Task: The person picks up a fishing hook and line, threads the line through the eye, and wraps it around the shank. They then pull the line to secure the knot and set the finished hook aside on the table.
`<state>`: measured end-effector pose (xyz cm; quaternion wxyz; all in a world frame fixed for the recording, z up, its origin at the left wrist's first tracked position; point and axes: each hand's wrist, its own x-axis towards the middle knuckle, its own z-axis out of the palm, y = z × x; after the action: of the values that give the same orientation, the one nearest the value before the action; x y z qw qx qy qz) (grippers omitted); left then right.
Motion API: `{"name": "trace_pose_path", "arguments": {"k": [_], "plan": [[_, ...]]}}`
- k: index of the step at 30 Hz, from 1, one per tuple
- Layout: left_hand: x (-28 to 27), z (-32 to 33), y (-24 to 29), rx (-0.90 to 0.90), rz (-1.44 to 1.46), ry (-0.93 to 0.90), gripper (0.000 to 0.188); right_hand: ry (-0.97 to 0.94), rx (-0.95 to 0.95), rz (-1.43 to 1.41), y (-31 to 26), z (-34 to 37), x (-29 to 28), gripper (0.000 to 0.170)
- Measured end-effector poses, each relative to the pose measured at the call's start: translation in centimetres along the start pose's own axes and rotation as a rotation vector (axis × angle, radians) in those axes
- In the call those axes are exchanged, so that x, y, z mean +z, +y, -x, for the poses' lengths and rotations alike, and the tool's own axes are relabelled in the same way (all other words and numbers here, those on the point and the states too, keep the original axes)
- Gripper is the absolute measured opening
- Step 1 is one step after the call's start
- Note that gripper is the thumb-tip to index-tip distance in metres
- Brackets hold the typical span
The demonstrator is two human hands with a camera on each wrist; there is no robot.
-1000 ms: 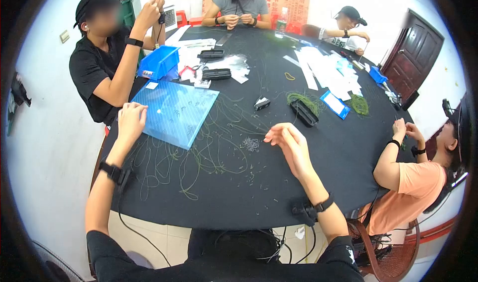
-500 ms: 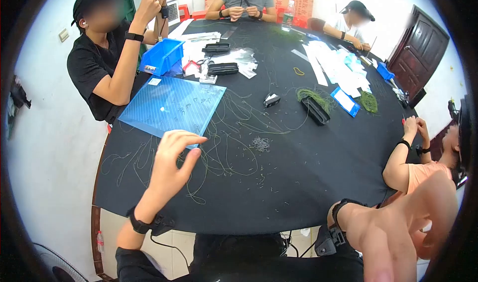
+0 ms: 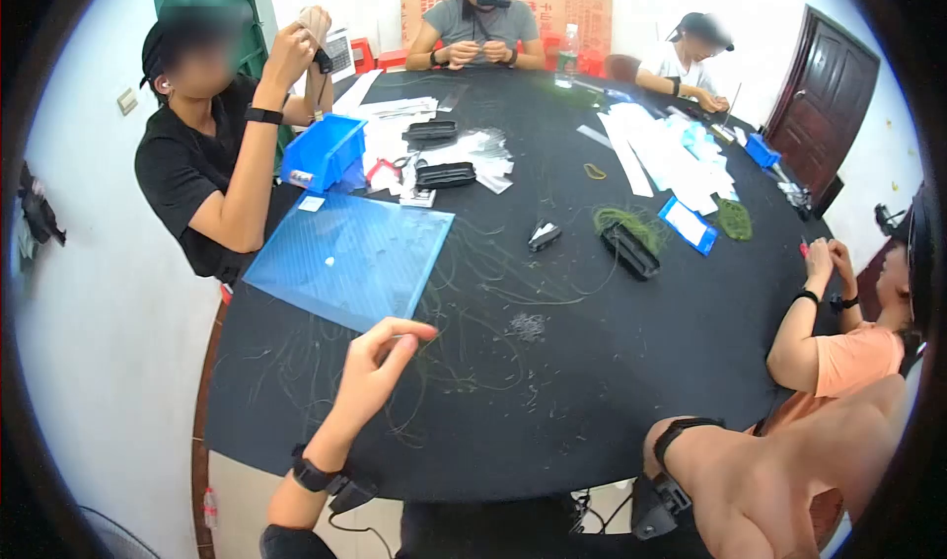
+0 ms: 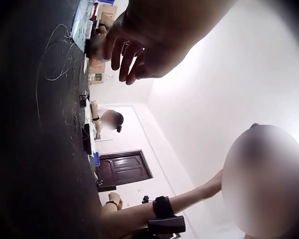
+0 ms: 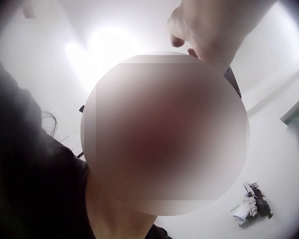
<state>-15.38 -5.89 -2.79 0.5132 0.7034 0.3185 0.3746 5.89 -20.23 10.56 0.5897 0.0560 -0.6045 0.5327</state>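
Note:
My left hand (image 3: 380, 376) hovers over the black table near the front edge of the blue lined sheet (image 3: 350, 258). Its fingers are loosely bent with nothing between them, as the left wrist view also shows. Thin greenish line (image 3: 473, 362) lies in loops around and beyond it. To its right sits a small pile of grey bits (image 3: 526, 326). My right hand (image 3: 799, 470) is raised close to the head camera, at the lower right. In the right wrist view, the same hand (image 5: 209, 32) is beside my head, its fingers partly hidden.
A black case with green line (image 3: 631, 248), a small black-and-white item (image 3: 544, 236) and a blue packet (image 3: 689, 225) lie farther back. A blue bin (image 3: 326, 152) stands behind the sheet. White papers (image 3: 656, 154) spread at the back right. Several people sit around the table.
My right hand has left the area by the grey pile and come up toward my head. My left hand has moved right, from the sheet's left side to its front edge.

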Motion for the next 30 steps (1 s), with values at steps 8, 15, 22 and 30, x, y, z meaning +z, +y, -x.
{"name": "trace_pose_path", "arguments": {"k": [8,15,22,30], "plan": [[0.3,0.1,-0.8,0.012,0.118,0.026,0.018,0.39,-0.268,0.537,-2.5,-1.9,-7.7,0.024],[0.9,0.6,-1.4,0.031,0.026,-0.042,0.017,0.337,0.682,1.513,2.3,-1.9,-28.5,0.017],[1.1,0.6,-1.7,0.024,0.005,-0.073,0.017,0.165,0.861,1.859,7.4,2.3,-35.5,0.019],[1.1,0.6,-1.2,0.018,-0.02,-0.082,0.016,0.472,1.298,1.927,12.4,0.6,-34.1,0.037]]}}
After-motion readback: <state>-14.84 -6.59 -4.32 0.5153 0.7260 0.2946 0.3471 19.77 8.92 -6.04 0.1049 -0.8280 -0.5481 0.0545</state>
